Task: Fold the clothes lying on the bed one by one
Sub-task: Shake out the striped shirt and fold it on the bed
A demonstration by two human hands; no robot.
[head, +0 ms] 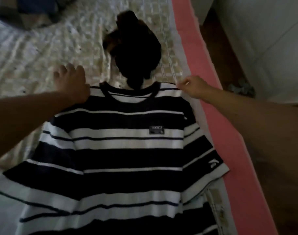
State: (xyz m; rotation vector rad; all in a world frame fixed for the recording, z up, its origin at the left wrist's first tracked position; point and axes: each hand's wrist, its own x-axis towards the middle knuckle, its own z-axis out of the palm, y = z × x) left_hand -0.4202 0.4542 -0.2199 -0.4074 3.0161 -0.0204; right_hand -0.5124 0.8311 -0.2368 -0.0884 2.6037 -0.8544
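A navy and white striped T-shirt (121, 150) lies flat and face up on the bed, collar pointing away from me. My left hand (72, 83) rests at the shirt's left shoulder with fingers spread and relaxed over the bedsheet. My right hand (194, 88) pinches the edge of the right shoulder between curled fingers. Just beyond the collar sits a dark crumpled garment (136, 51) in a heap.
The pale patterned bedsheet (43, 61) spreads to the left. A pink mattress edge (204, 68) runs down the right side, with wooden floor and white furniture (263, 39) beyond it. A blurred dark bundle (29, 11) lies at the far left corner.
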